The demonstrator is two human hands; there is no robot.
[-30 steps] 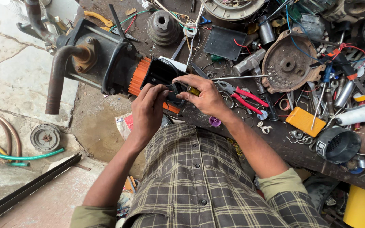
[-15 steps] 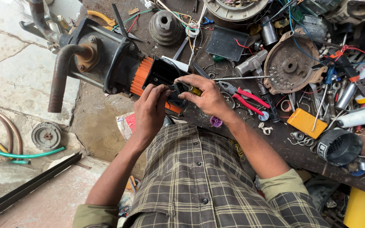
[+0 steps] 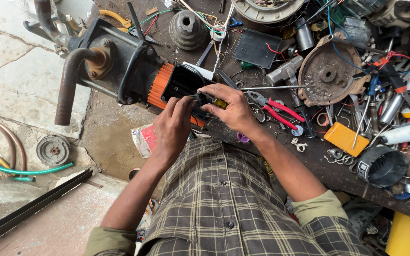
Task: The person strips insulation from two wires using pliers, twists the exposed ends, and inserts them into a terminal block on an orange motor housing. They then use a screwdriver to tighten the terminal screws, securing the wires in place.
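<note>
Where the dark, oil-stained table [image 3: 338, 166] runs from the near right toward the far left, its biggest load is a water pump motor [image 3: 134, 71], lying on its side at the left end with a rusty bent pipe [image 3: 69, 80] hanging off over the stone floor [image 3: 5, 80]. Its orange finned body [image 3: 160, 85] carries a black terminal box [image 3: 182, 81], and both of the person's hands meet at that box. The left hand [image 3: 174, 128] has its grip closed on the near edge of the box, steadying it. The right hand [image 3: 236, 109] has its fingers pinched together on a small yellowish part [image 3: 220, 103] just right of the box; what exactly the part is cannot be told. Right of the hands lie red-handled pliers [image 3: 276, 108], a round rusty end cover [image 3: 330, 73], and an orange block [image 3: 343, 138] among loose washers and wires. To do this fine work well, a sound judgement would be to keep the left hand bracing the box firmly, move only the right fingertips, and keep small parts from dropping into the clutter below.
</note>
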